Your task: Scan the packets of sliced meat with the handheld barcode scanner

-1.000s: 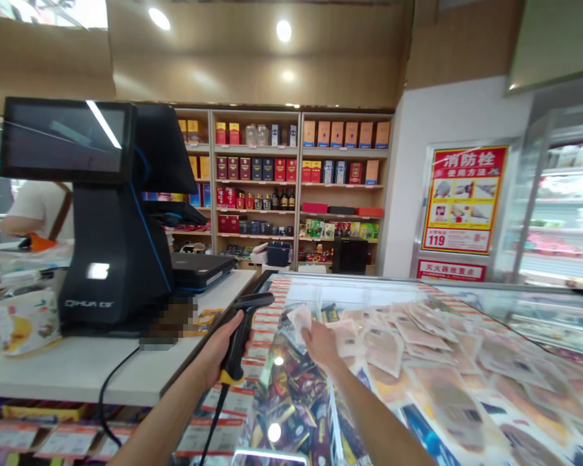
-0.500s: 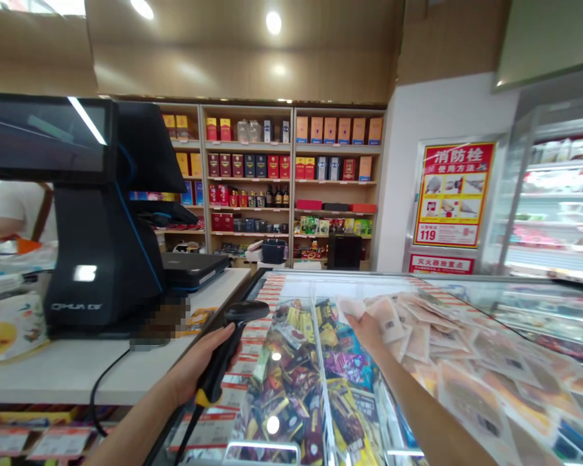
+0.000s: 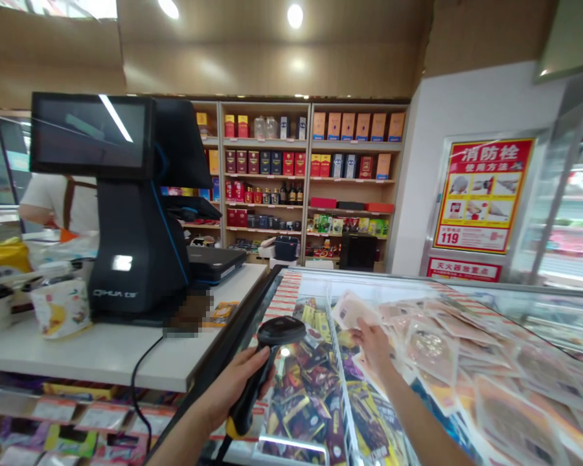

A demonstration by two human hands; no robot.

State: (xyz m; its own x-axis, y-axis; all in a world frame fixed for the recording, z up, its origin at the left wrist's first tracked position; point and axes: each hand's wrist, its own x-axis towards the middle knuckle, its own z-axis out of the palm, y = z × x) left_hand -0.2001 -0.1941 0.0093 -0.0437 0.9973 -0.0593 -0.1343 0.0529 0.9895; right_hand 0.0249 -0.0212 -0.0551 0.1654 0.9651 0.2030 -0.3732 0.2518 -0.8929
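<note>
My left hand (image 3: 228,388) is wrapped round the handle of a black barcode scanner (image 3: 282,331) with a yellow band near its cable end. The scanner's head points away from me over the chest freezer (image 3: 284,294). My right hand (image 3: 377,349) has its fingers closed at the near edge of a pale, flat plastic packet (image 3: 354,307), above the freezer's wire divider (image 3: 339,366). Many similar flat packets (image 3: 430,349) lie in a heap to the right of that hand. Dark and yellow wrapped packs (image 3: 306,395) fill the compartment beneath the scanner.
On the left stands a checkout terminal (image 3: 136,246) on a white counter (image 3: 121,349), its black cable (image 3: 138,375) hanging over the edge. A person (image 3: 61,204) stands behind it. Shelves of boxes and bottles (image 3: 267,162) line the back wall; a red fire notice (image 3: 486,194) hangs on the right.
My view has swung left. The scanner has come lower and over the packs. The packet at my right hand is lifted more into view, and a gap shows in the heap beside it.
</note>
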